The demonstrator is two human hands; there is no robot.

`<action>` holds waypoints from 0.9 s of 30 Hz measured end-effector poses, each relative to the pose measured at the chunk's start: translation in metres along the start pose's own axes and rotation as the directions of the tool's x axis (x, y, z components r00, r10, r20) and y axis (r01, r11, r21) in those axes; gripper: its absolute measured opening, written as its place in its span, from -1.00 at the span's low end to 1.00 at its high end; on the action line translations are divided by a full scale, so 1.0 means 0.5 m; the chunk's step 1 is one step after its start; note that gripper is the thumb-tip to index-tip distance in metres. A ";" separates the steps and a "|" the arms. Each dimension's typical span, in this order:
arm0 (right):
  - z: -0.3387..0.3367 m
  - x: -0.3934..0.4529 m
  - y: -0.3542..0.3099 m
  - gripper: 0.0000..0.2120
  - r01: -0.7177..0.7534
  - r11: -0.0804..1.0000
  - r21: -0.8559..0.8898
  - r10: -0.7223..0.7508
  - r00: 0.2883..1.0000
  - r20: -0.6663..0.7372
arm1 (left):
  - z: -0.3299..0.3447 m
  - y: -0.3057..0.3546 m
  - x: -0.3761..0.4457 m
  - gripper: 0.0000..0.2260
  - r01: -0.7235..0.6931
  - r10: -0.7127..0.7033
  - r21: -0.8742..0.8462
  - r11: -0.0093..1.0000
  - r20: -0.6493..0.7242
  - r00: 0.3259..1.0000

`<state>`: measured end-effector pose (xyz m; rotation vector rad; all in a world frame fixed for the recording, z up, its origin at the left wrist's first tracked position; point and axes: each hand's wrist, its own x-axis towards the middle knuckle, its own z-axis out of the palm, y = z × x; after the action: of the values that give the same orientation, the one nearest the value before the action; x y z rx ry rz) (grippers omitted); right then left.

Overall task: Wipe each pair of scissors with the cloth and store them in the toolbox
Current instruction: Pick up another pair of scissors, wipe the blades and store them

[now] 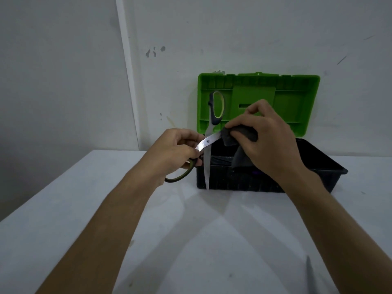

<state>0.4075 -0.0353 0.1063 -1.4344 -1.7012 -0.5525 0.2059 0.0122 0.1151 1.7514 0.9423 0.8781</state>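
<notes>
My left hand [180, 148] grips a pair of scissors [207, 143] by its lower green-and-dark handle loop. The scissors are spread wide: one blade points down in front of the toolbox, the other handle stands up before the green lid. My right hand [267, 139] pinches a dark grey cloth [241, 134] around the blade that runs up to the right. The toolbox [318, 162] stands open behind the hands, with a black body and an upright green lid [297, 98]. Most of its inside is hidden.
The white table [191, 230] runs from the toolbox to me, against a white wall. A thin dark pointed object [309, 270] lies near the bottom right; what it is I cannot tell.
</notes>
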 end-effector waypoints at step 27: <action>0.032 -0.011 -0.025 -0.82 0.142 0.981 0.135 -0.183 0.909 0.375 | -0.021 -0.016 0.008 -0.68 0.016 -0.018 -0.070 0.997 -0.036 0.999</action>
<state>0.3908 -0.0294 0.0950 -1.3981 -2.1431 -0.2710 0.1969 0.0219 0.1114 1.6707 0.9379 0.9241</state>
